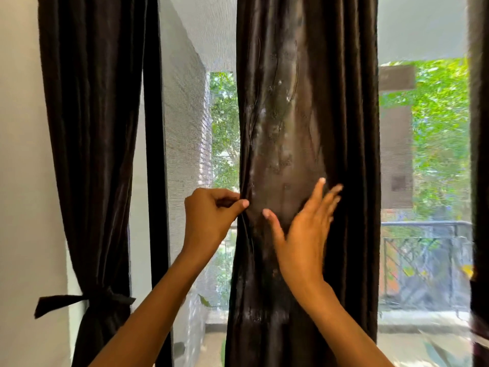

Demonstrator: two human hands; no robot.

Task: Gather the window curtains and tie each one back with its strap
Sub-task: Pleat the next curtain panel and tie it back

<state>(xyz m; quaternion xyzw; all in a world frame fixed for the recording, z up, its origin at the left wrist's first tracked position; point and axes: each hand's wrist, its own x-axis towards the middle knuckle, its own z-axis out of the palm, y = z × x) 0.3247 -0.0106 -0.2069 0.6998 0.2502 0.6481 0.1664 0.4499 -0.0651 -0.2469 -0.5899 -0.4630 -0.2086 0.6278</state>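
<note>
The left hand [209, 215] pinches the left edge of the middle curtain [304, 102] between thumb and curled fingers. The right hand [304, 229] lies flat against its front, fingers released. The left curtain [90, 128] hangs tied by its strap [60, 303].

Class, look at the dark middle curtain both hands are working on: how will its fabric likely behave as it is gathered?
The middle curtain probably bunches easily: it hangs in soft folds, and the left hand pinches its edge. Its sheen suggests it may slip under the right hand, whose fingers lie flat. It likely springs loose unless tied, like the left curtain held by its strap.
</note>
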